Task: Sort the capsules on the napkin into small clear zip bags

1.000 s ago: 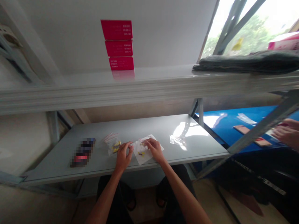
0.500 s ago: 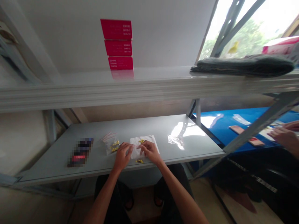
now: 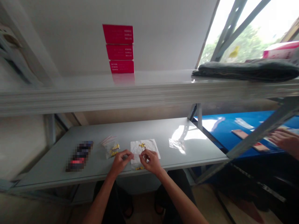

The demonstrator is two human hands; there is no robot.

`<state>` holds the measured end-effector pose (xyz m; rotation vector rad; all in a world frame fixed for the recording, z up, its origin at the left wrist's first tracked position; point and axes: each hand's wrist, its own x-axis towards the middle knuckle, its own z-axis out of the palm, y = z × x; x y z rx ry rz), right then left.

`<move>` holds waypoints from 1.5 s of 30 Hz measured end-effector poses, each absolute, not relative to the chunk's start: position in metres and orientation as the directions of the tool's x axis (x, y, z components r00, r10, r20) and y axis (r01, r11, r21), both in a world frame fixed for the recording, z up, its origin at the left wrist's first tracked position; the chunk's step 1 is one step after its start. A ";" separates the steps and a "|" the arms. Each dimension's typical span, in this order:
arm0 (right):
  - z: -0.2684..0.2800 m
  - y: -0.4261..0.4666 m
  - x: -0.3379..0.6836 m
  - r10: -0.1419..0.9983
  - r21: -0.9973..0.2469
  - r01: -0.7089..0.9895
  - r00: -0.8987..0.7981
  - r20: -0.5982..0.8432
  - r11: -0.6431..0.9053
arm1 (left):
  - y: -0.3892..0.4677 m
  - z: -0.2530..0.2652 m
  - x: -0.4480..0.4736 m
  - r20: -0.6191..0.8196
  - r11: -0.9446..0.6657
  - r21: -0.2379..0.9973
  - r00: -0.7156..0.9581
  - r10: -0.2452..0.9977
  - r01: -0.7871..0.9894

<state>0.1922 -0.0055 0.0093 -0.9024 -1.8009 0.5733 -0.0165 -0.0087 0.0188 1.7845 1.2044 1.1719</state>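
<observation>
My left hand (image 3: pixel 121 162) and my right hand (image 3: pixel 151 161) face each other low over a white cloth (image 3: pixel 153 145), both closed in a pinch. What looks like a thin pale strand (image 3: pixel 136 154) spans the small gap between my fingertips; its ends are hidden in them. Small yellow pieces (image 3: pixel 142 145) lie on the cloth just beyond my fingers. More yellow pieces (image 3: pixel 139 168) sit by the cloth's near edge, partly behind my right hand. To the left of my left hand lies a clear zip bag (image 3: pixel 109 150) with yellow pieces inside.
The grey table (image 3: pixel 93 174) carries a blurred-out dark object (image 3: pixel 79 155) at left and a clear plastic bag (image 3: pixel 176 144) at right. A shelf (image 3: pixel 161 88) above holds red boxes (image 3: pixel 120 52) and folded dark cloth (image 3: pixel 243 71). Another person's hand (image 3: pixel 283 140) is over the blue table (image 3: pixel 212 124).
My fingers have drawn into tighter pinches, and my left hand has shifted slightly left and nearer to me. The whole view has dropped a little. The other person's hand has moved.
</observation>
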 end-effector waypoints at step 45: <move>0.013 -0.001 0.189 0.707 -0.594 0.388 -0.455 0.541 0.704 | -0.010 0.008 -0.009 0.255 -0.283 0.916 0.132 0.958 0.284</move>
